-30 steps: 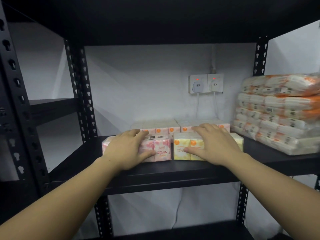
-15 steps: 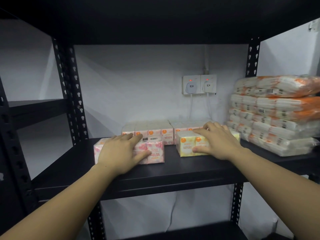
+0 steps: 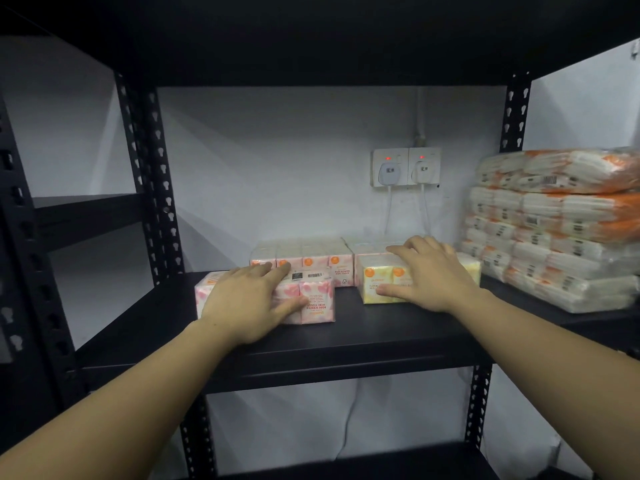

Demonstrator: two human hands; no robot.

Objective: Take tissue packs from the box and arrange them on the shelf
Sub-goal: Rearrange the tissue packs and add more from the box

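Black metal shelf (image 3: 346,344), white wall (image 3: 277,168) behind — twin sockets (image 3: 406,167), plugged

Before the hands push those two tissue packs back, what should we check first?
1. Left hand rests on the pink pack, thumb on its front: ok.
2. Right hand rests on the yellow pack: ok.
3. Both packs sit flat on the shelf: ok.
4. Pink pack lined up with the yellow one: not ok, it sits nearer the front edge.
5. Back row already against the wall: cannot tell.
6. Stacked orange packs clear of the right hand: ok.
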